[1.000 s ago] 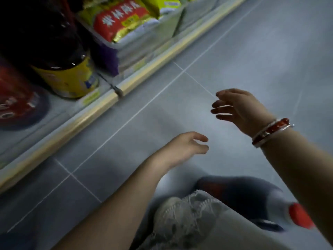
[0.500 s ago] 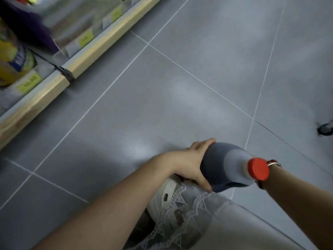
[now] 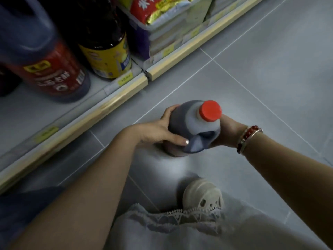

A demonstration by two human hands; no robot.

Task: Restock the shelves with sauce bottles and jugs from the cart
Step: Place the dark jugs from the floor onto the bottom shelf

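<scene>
**One head-worn view, looking steeply down**

A single wide-angle camera looks from the person's head onto the tiled floor (image 3: 252,73), close above both forearms. The bottom shelf (image 3: 93,112) runs diagonally across the far left; no second view shares the scene.

A dark sauce jug (image 3: 189,127) with a red cap (image 3: 210,110) and a moulded handle at its shoulder is held upright over the grey floor just in front of the shelf (image 3: 54,112), the left hand (image 3: 158,130) on its side and the right hand (image 3: 227,130) behind it. On the bottom shelf stand a big jug with a red label (image 3: 46,69), set near the front edge, and, just to the right of it, a dark bottle with a yellow label (image 3: 106,51). Both are upright, labels facing the aisle, with yellow price tags along the shelf lip below them.
</scene>
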